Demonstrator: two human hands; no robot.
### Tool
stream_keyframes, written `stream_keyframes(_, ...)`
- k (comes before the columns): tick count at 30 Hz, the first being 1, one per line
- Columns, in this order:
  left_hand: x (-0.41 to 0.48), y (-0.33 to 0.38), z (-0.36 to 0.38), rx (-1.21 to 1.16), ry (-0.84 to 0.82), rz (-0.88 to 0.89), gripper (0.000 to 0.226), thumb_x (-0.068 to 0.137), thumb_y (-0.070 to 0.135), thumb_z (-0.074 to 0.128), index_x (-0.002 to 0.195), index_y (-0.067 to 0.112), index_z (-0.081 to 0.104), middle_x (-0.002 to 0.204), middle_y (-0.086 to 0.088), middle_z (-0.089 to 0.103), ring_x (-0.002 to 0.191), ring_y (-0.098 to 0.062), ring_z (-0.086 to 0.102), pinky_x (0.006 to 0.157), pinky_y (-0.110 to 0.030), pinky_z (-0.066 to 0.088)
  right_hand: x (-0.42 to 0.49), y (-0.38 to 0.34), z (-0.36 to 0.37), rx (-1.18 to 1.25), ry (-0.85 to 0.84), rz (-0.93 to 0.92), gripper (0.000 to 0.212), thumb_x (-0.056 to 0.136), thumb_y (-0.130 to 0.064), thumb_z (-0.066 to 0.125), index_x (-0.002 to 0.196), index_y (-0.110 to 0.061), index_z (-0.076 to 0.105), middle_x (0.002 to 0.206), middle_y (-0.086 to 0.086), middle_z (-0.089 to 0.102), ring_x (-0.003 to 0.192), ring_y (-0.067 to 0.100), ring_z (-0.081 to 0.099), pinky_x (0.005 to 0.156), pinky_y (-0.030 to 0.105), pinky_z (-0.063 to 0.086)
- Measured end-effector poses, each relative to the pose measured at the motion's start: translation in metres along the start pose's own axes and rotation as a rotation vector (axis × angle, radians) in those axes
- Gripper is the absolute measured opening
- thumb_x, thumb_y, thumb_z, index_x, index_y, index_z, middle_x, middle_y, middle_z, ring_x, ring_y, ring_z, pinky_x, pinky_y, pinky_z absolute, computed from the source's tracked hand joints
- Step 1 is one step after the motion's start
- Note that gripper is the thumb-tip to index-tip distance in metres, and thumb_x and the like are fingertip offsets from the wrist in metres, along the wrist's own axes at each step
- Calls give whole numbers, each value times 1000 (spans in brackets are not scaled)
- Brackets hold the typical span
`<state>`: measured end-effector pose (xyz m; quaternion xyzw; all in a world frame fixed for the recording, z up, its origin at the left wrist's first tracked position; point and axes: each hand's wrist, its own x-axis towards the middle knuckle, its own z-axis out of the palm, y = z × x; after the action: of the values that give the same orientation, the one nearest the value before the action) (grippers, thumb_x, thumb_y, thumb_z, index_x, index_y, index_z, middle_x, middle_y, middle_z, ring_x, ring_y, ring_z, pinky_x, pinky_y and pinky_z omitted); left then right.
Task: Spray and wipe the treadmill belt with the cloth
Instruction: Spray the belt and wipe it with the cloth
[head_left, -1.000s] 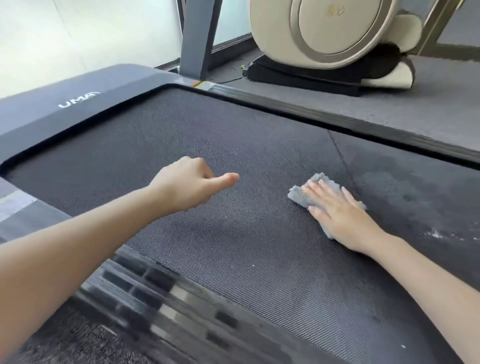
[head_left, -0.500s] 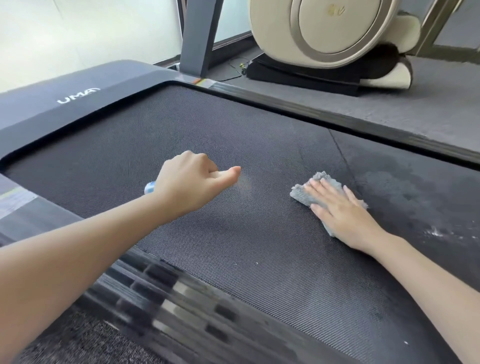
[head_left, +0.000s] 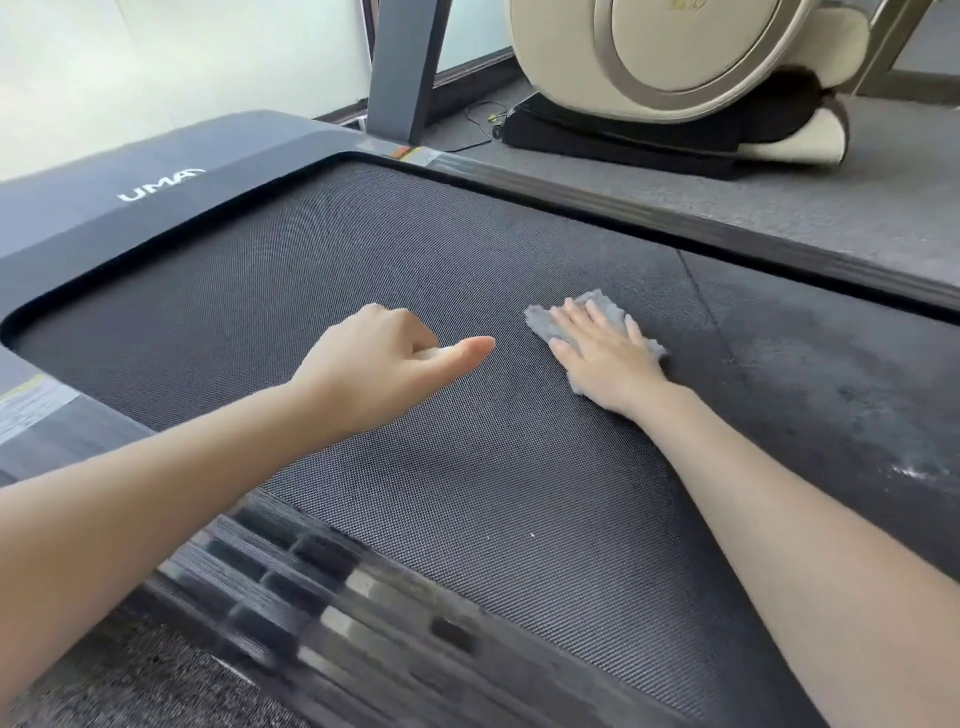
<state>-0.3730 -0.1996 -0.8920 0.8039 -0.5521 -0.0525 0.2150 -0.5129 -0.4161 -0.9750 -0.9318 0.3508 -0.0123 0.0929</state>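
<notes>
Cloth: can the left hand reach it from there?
Probably yes: only bare belt separates the left hand from the cloth, but the right hand presses flat on it, and the left grips a sprayer.

The treadmill belt (head_left: 467, 493) is matt black with a fine woven-looking grain, blotchy toward the right of the frame. The cloth (head_left: 537, 318) is grey, fluffy, ragged-edged fabric. Upper left, the motor cover (head_left: 156, 156) is smooth matt grey plastic. In the left hand (head_left: 374, 364), the spray bottle (head_left: 428, 354) shows as a sliver of smooth white plastic. The beige machine shell (head_left: 691, 47) at upper right is glossy.
</notes>
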Motion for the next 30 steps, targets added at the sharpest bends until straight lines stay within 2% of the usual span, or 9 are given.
stream_keyframes(5,3,-1,-4,15,31,12,88,67,85,30,54,0,45,51,-15,57,50,-31,54,59,-46,51,-73,-73,17,25,7,-487,64,91,-54,7,151,-32,8,160,-13,1,145,6,-12,117,38,-12)
stream_keyframes(7,5,-2,-2,8,31,23,85,69,85,31,52,2,42,48,-13,51,45,-27,44,57,-45,48,-106,-74,17,34,-35,-584,62,91,-55,5,150,-36,4,158,-19,-2,144,0,-15,116,36,-17)
stream_keyframes(10,5,-4,1,1,28,21,83,69,85,32,51,4,40,47,-12,46,44,-19,40,57,-46,47,-93,-56,11,-23,-36,-551,60,89,-55,0,148,-39,-3,155,-22,-6,142,-3,-17,116,35,-16)
stream_keyframes(15,0,-4,-3,-19,10,-6,86,68,84,33,55,-1,43,55,-18,57,49,-31,52,61,-47,53,5,-8,0,-55,-7,-144,55,100,-45,14,152,-32,2,160,-11,-3,146,6,-10,120,41,-5)
stream_keyframes(18,-1,-1,-7,-33,15,-5,88,68,84,33,56,-2,44,55,-19,57,47,-29,50,61,-47,53,23,-12,-1,-44,-24,-43,55,102,-44,16,153,-28,5,160,-10,-3,147,9,-8,118,41,-5)
stream_keyframes(21,0,3,-8,-26,34,9,89,68,84,33,57,-3,46,57,-19,58,51,-32,53,62,-48,53,-5,-34,9,1,10,-132,56,100,-47,16,152,-29,7,160,-11,-1,146,6,-9,119,40,-6)
stream_keyframes(23,1,5,-8,-32,52,18,90,68,85,33,57,-3,46,57,-20,58,50,-32,52,61,-48,52,-45,-51,15,28,17,-311,60,95,-52,12,152,-31,8,160,-13,0,145,3,-10,120,41,-4)
stream_keyframes(26,3,5,-6,-46,54,19,93,68,86,33,59,-6,48,56,-21,57,46,-26,47,61,-49,51,-105,-65,15,48,-37,-540,64,92,-62,6,150,-37,6,157,-20,-3,143,-2,-15,117,33,-12)
stream_keyframes(30,3,2,0,-76,44,21,97,68,88,33,59,-7,46,50,-18,52,44,-20,43,60,-51,51,-104,-55,9,19,-63,-562,61,91,-62,4,149,-40,6,156,-23,-2,142,-6,-14,117,31,-12)
